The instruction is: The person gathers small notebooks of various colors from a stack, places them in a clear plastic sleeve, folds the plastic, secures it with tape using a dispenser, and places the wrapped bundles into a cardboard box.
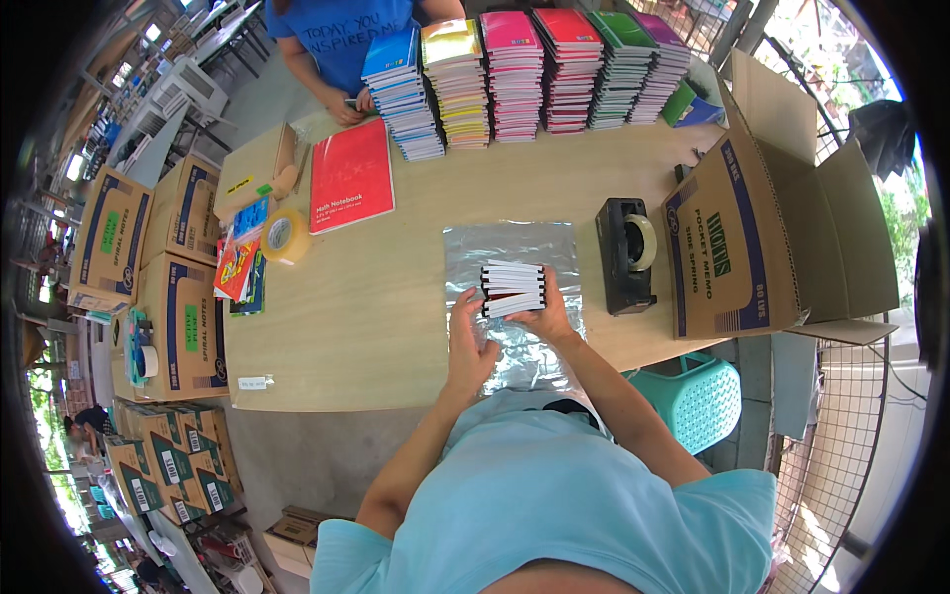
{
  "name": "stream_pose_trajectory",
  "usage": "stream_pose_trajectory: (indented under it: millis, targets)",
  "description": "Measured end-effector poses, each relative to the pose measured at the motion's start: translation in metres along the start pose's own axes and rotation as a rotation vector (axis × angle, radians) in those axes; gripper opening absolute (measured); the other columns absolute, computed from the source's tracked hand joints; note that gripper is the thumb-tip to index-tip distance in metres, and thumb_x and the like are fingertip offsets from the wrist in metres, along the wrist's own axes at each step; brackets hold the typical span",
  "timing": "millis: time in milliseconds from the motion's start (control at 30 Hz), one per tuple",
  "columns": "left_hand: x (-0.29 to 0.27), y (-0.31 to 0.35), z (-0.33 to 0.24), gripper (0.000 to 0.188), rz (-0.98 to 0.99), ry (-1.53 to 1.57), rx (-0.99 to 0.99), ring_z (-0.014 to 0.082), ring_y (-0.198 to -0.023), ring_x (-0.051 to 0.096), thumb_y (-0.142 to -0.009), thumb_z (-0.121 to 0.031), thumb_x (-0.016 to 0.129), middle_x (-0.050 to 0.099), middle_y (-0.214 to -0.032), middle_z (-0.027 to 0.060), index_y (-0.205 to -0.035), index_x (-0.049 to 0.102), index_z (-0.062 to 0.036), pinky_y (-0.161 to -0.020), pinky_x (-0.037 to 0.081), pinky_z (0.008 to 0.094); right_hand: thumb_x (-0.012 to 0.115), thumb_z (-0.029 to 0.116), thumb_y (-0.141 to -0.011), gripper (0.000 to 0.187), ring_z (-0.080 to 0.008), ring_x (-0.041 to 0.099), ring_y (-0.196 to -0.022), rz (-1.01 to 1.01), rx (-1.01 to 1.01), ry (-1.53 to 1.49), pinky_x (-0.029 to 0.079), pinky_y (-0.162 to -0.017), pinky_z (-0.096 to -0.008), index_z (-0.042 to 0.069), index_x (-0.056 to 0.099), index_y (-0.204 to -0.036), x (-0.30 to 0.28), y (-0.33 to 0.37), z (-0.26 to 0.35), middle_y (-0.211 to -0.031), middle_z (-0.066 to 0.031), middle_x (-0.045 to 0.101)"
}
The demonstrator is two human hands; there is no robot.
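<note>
A small stack of pocket notebooks, white page edges and dark bindings showing, is held between my hands above the table. My right hand grips its right end and near side. Against its left end rest the fingers of my left hand, the thumb pointing away from the stack. Beneath lies a clear, shiny plastic bag, flat on the table and reaching its near edge. To the right of the bag stands a black tape dispenser with a roll of tape.
Tall notebook stacks in several colours, including a pink stack, line the far edge. A red notebook and tape roll lie left. An open carton stands right, a green stool below. Across the table is a person in blue.
</note>
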State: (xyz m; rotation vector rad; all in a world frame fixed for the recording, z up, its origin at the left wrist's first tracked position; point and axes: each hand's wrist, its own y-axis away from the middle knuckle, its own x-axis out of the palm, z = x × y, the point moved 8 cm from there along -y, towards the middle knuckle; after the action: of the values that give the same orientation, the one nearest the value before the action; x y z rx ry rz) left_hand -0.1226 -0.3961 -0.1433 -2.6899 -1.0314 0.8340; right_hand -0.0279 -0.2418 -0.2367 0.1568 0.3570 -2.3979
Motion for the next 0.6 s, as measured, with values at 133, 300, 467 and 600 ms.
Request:
stream_pose_trajectory:
  millis: [133, 300, 467, 600]
  targets:
    - [0.005, -0.002, 0.012, 0.061, 0.06, 0.163, -0.065, 0.03, -0.126, 0.046, -0.066, 0.009, 0.054, 0.048, -0.133, 0.0171, -0.125, 0.046, -0.0035, -0.106, 0.034, 0.0402, 0.094, 0.041, -0.049, 0.107, -0.0304, 0.061, -0.111, -0.01, -0.003, 0.021, 0.051, -0.092, -0.0389, 0.002, 0.036, -0.131, -0.001, 0.0, -0.003, -0.117, -0.0161, 0.06]
    - [0.007, -0.008, 0.019, 0.065, 0.063, 0.189, -0.13, 0.0273, -0.118, 0.049, -0.066, 0.009, 0.055, 0.051, -0.125, 0.0136, -0.129, 0.045, -0.0051, -0.103, 0.035, 0.0371, 0.094, 0.043, -0.049, 0.108, -0.0303, 0.061, -0.111, -0.018, -0.009, 0.032, 0.051, -0.092, -0.0386, 0.002, 0.037, -0.13, 0.0, 0.0, 0.001, -0.117, -0.0163, 0.06]
    - [0.008, -0.021, 0.017, 0.077, 0.105, 0.134, -0.061, 0.0261, -0.115, 0.049, -0.064, 0.004, 0.059, 0.05, -0.12, 0.0139, -0.138, 0.04, -0.0054, -0.102, 0.037, 0.0374, 0.093, 0.044, -0.051, 0.108, -0.029, 0.061, -0.11, -0.02, -0.008, 0.018, 0.051, -0.092, -0.0382, 0.001, 0.035, -0.132, -0.001, 0.001, 0.002, -0.117, -0.0167, 0.06]
    - [0.01, -0.023, 0.025, 0.081, 0.156, 0.082, -0.094, 0.0282, -0.12, 0.047, -0.062, 0.003, 0.063, 0.046, -0.126, 0.0156, -0.138, 0.039, -0.0055, -0.105, 0.036, 0.0408, 0.093, 0.043, -0.051, 0.107, -0.0282, 0.062, -0.11, -0.026, 0.0, -0.007, 0.051, -0.092, -0.0379, 0.002, 0.035, -0.132, -0.002, 0.001, 0.001, -0.117, -0.0166, 0.06]
